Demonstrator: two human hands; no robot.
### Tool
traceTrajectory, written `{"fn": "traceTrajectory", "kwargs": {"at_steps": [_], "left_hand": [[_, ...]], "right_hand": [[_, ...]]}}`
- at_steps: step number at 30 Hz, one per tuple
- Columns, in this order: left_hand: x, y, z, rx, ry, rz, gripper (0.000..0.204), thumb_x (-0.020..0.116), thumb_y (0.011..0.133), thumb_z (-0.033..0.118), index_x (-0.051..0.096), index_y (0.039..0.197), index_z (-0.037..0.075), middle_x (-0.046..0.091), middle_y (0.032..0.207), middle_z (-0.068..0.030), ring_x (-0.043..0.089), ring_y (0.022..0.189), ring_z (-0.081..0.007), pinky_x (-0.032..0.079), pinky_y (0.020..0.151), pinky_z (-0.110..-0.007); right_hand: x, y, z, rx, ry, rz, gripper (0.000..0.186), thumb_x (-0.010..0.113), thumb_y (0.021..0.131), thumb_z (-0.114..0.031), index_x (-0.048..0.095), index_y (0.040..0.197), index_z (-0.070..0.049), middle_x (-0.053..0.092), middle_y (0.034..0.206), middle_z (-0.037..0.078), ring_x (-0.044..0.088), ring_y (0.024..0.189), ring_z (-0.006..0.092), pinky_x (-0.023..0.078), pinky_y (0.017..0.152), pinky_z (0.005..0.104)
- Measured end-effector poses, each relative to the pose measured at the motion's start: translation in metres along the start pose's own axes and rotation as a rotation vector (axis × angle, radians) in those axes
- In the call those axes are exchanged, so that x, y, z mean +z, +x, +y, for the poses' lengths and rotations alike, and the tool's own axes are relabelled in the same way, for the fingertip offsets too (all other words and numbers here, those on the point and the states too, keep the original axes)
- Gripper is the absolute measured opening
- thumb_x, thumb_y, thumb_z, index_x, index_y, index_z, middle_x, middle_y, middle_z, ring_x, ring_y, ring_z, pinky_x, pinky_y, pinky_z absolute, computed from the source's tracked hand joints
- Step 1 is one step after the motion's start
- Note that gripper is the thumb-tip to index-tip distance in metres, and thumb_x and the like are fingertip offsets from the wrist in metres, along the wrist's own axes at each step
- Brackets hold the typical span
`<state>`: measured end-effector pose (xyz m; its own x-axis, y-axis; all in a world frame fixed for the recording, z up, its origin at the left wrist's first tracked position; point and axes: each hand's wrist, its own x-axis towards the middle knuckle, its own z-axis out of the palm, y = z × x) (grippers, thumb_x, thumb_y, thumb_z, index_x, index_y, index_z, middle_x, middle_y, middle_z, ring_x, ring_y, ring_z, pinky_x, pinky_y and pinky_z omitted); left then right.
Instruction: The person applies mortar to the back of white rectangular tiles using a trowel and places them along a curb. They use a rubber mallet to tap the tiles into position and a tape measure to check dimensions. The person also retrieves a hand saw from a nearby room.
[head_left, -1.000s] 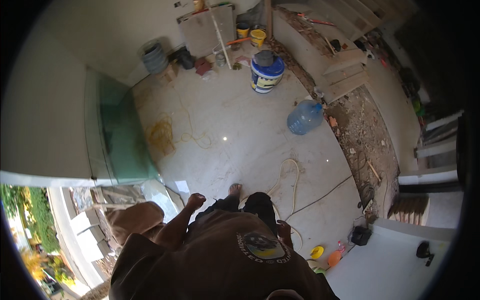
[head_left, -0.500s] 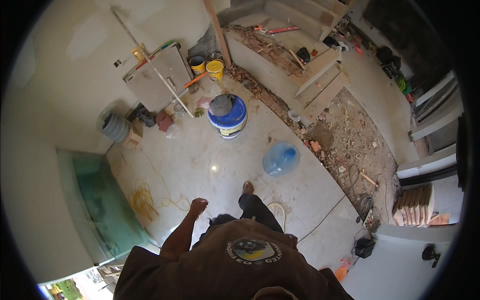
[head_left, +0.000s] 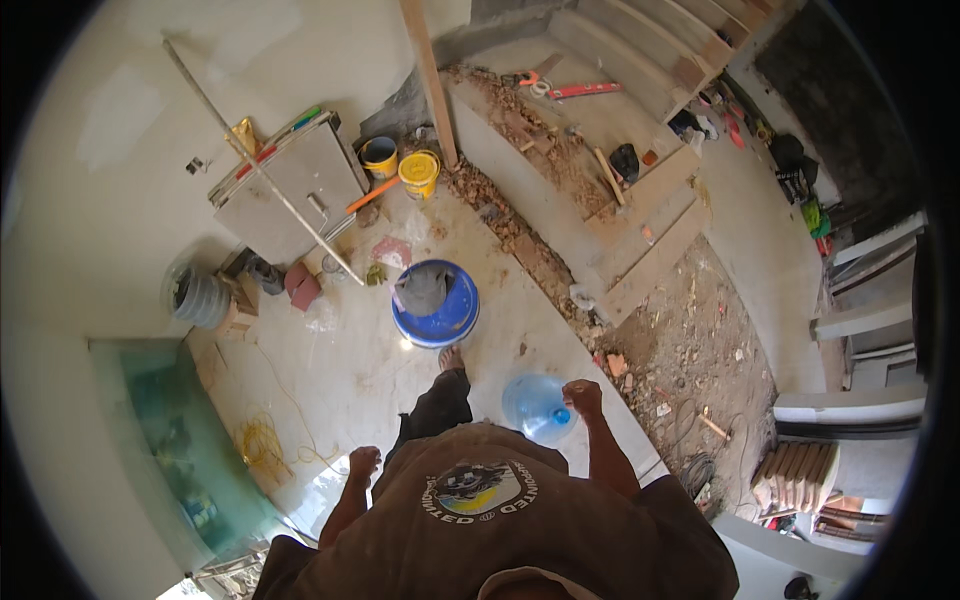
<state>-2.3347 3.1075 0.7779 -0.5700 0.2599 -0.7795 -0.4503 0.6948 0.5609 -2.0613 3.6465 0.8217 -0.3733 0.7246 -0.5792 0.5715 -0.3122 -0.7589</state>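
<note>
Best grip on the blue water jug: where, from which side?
Probably the neck of the blue water jug, from above and the right: it is narrower than the body, shows unobstructed, and the right hand is on that side.

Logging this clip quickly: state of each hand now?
Left hand: loosely closed, nothing visible in it.
Right hand: loosely closed, nothing visible in it.
</note>
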Motion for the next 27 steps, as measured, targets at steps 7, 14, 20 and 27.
{"fn": "traceTrajectory", "kwargs": {"at_steps": [7,14,20,27], "left_hand": [[0.024,0.087,0.128,-0.123,-0.438,0.124,0.015,0.06,0.09,0.017,0.067,0.099,0.007,0.068,0.085,-0.0032,0.064,0.073,-0.0156,0.049,0.062,-0.033],[0.03,0.161,0.311,-0.013,-0.453,0.27,0.02,0.064,0.092,0.024,0.067,0.1,0.006,0.068,0.088,-0.0025,0.064,0.078,-0.0128,0.049,0.066,-0.028],[0.069,0.252,0.395,0.079,-0.266,0.435,0.028,0.065,0.092,0.028,0.071,0.096,0.001,0.068,0.08,-0.0028,0.061,0.072,-0.0105,0.046,0.06,-0.027],[0.153,0.233,0.502,-0.284,-0.237,0.2,0.03,0.069,0.092,0.024,0.069,0.105,-0.002,0.071,0.087,-0.0064,0.064,0.076,-0.0132,0.051,0.069,-0.028]], "right_hand": [[0.007,0.151,-0.019,-0.21,-0.638,-0.075,0.029,0.071,0.068,-0.016,0.074,0.096,-0.009,0.072,0.091,0.015,0.069,0.09,0.0356,0.055,0.083,0.0419],[0.036,0.252,-0.147,-0.169,-0.74,-0.201,0.038,0.062,0.064,-0.013,0.073,0.099,-0.006,0.072,0.088,0.016,0.071,0.091,0.0337,0.056,0.084,0.0403],[0.081,0.469,-0.254,-0.162,-0.729,-0.389,0.022,0.063,0.075,-0.023,0.073,0.091,-0.01,0.072,0.092,0.017,0.069,0.087,0.0342,0.056,0.082,0.0431],[0.182,0.799,-0.486,-0.159,-0.973,-0.362,0.038,0.047,0.099,-0.029,0.057,0.112,0.006,0.064,0.105,0.028,0.063,0.1,0.0447,0.052,0.081,0.0527]]}}
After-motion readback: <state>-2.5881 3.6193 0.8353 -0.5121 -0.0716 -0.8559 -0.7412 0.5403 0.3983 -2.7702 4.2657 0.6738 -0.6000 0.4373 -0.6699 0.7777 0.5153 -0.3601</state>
